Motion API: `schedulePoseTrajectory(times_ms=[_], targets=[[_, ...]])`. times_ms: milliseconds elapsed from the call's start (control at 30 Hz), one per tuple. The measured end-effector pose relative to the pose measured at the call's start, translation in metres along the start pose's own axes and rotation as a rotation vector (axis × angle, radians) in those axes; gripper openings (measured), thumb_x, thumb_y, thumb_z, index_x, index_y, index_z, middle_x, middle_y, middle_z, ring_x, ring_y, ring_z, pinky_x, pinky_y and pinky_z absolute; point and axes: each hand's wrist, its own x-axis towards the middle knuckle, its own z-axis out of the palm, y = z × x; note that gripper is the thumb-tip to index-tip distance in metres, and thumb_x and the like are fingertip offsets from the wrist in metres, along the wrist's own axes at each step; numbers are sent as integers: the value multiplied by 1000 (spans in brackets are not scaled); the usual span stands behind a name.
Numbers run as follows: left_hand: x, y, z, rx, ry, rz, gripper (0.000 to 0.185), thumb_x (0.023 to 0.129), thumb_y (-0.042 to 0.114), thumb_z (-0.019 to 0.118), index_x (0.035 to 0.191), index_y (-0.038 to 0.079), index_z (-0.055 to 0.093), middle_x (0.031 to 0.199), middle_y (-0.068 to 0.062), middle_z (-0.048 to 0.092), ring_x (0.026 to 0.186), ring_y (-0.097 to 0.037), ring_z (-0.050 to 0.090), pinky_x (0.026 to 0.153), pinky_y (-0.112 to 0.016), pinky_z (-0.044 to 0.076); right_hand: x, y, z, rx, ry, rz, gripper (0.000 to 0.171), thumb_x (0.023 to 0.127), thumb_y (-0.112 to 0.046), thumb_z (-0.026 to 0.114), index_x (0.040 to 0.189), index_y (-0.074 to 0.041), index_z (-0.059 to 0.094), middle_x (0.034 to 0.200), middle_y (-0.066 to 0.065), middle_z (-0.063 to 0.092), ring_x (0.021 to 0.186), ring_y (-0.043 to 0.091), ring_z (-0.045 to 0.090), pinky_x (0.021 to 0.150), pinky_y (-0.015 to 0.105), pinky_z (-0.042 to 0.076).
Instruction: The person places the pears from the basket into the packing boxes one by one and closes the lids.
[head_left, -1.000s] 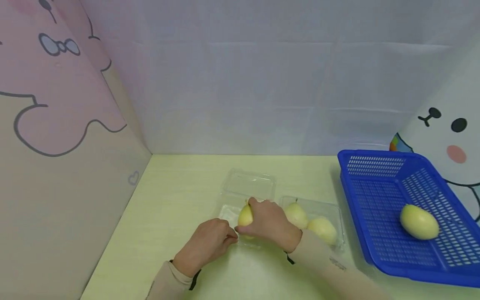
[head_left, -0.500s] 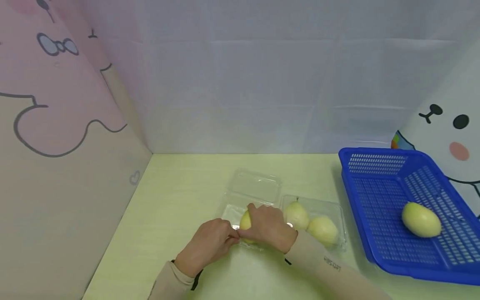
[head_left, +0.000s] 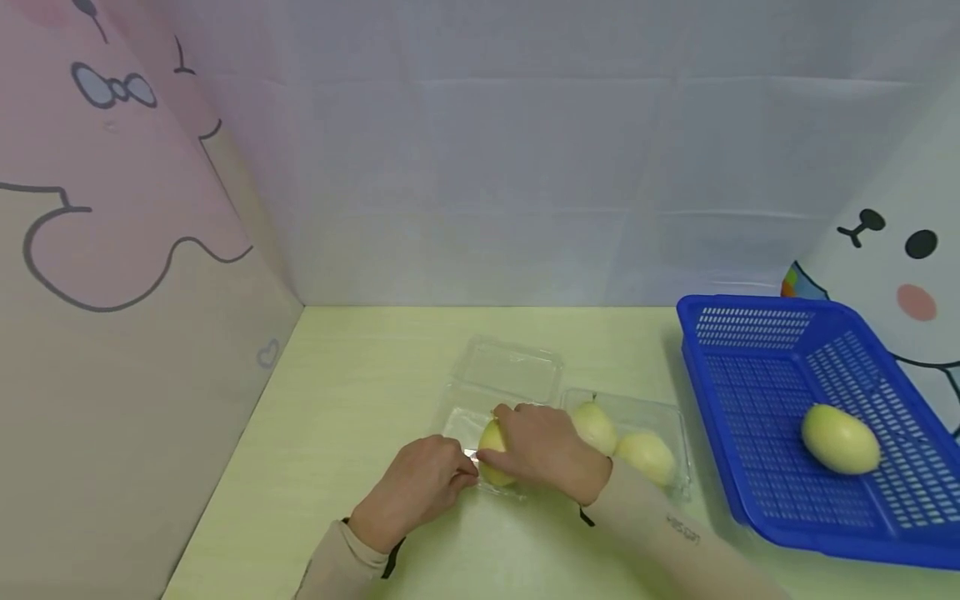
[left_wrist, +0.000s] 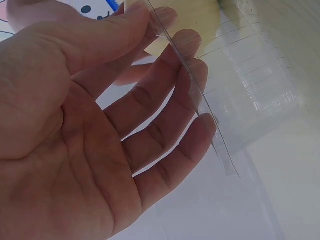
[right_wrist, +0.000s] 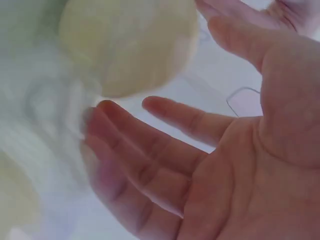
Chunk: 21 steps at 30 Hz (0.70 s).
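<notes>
The pear (head_left: 493,450) lies in the left-hand clear clamshell box (head_left: 504,375), at the near edge of that box, on the yellow-green bench (head_left: 352,392). Its stem end points toward the far side, so its long axis runs roughly near to far. The right hand (head_left: 543,450) reaches across from the right and covers the right side of the pear; the pear lies directly to the left of that palm. The left hand (head_left: 420,483) sits just to the left of the pear, at the near-left rim of the box. Both hands are equally close to the fruit; the right one is on it.

Grip state, right: the head view shows the fingers draped over the top of the pear. The right wrist view shows the fingers only loosely bent, with the pear (right_wrist: 127,42) lying at the fingertips (right_wrist: 107,112) rather than seated in the palm. Whether the grip carries any weight cannot be told.

Grip state, left: the thumb and fingers (left_wrist: 165,95) pinch the thin transparent edge of the box (left_wrist: 200,95), thumb on one face, fingers on the other, and hold it in place.

A second clamshell box (head_left: 675,433) stands just to the right and holds two more pears (head_left: 645,457). A blue basket (head_left: 750,325) at the far right holds one pear (head_left: 840,439).
</notes>
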Motion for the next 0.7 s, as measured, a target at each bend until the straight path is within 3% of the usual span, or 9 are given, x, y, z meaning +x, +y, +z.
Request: schedulePoseTrajectory(times_ms=[200,400,700], targets=[[1,0,0,-23,-12,-16,5,89,16,86,89,21,89,86,8,81,67,3,58,60,-18,46,-1,8,-26,-18,25,-4,59,97,-56,70,140,-15,66,123,11,74,105,32,73,73,50,61],[0,-1,0,-34,-8,-23,5,89,18,86,89,22,88,84,10,80,65,5,53,60,-18,45,-2,29,-55,30,74,-1,59,101,-52,68,147,-17,63,145,15,66,130,37,65,89,58,60],[-1,0,1,-24,11,-5,7,89,18,86,86,24,88,80,11,77,63,3,48,59,-19,42,-10,68,-82,72,123,66,64,104,-53,61,152,-11,58,151,22,60,136,45,59,100,65,54]])
